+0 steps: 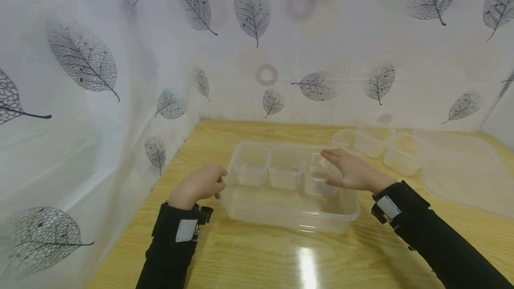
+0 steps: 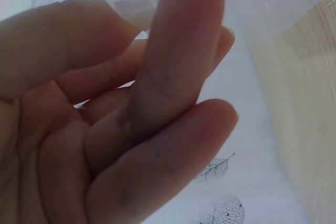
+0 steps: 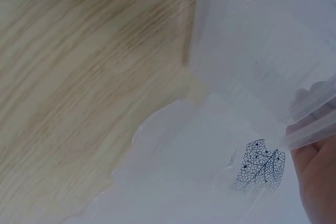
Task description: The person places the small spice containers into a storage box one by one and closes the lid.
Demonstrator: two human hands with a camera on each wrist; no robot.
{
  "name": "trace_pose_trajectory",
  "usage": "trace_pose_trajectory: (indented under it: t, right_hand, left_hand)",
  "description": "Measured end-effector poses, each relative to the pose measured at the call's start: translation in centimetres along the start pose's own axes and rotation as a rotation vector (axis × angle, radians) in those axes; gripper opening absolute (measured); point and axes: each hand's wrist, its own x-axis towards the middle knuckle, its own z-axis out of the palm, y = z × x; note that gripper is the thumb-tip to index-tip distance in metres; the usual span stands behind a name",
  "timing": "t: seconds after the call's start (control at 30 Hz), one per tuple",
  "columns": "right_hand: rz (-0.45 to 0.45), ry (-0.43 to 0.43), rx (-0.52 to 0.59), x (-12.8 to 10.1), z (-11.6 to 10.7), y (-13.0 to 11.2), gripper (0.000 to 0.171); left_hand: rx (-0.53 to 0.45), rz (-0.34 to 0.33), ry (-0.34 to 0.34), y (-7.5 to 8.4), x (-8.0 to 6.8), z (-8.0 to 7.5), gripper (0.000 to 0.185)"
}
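A large translucent plastic container [image 1: 277, 213] stands on the wooden table in the head view. Inside, along its far side, sit a left small clear cup [image 1: 250, 173], a middle cup [image 1: 284, 175] and a right cup [image 1: 315, 184]. My right hand [image 1: 355, 171] reaches over the right rim to the right cup, its fingers extended and thumb apart. In the right wrist view its fingers [image 3: 315, 111] show through translucent plastic. At the left rim is my left hand [image 1: 201, 186], loosely curled. The left wrist view shows nothing between its thumb and fingers [image 2: 178, 51].
Behind and right of the container, several more clear cups [image 1: 401, 159] stand together. A flat translucent lid [image 1: 462, 173] lies at the right of the table [image 1: 249, 258]. Leaf-print sheeting [image 1: 225, 92] hangs along the back and left.
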Motion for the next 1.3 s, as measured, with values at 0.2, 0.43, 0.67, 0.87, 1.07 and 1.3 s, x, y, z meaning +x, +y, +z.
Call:
trace_pose_trajectory:
  t: [0.2,0.43,0.67,0.87,1.07,1.3]
  right_hand:
    - [-0.003,0.004,0.016,0.2,0.1,0.3,0.07]
    - [-0.001,0.006,0.027,0.4,0.3,0.6,0.07]
    - [-0.003,0.006,0.028,0.5,0.3,0.6,0.068]
    - [-0.012,0.01,0.03,0.6,0.2,0.5,0.067]
    - [0.0,0.009,0.03,0.7,0.2,0.5,0.069]
    - [0.027,0.104,0.048,0.5,0.2,1.1,0.069]
  left_hand:
    - [0.003,0.003,0.006,-0.1,0.0,0.0,0.013]
    - [0.006,-0.012,0.005,0.1,-0.1,-0.1,0.011]
    - [0.013,-0.01,0.003,0.4,-0.2,-0.3,0.019]
    - [0.006,-0.001,0.007,0.3,-0.3,-0.3,0.013]
    - [0.008,0.001,0.006,0.2,-0.2,-0.4,0.01]
    - [0.011,0.012,0.0,0.2,-0.2,-0.3,0.011]
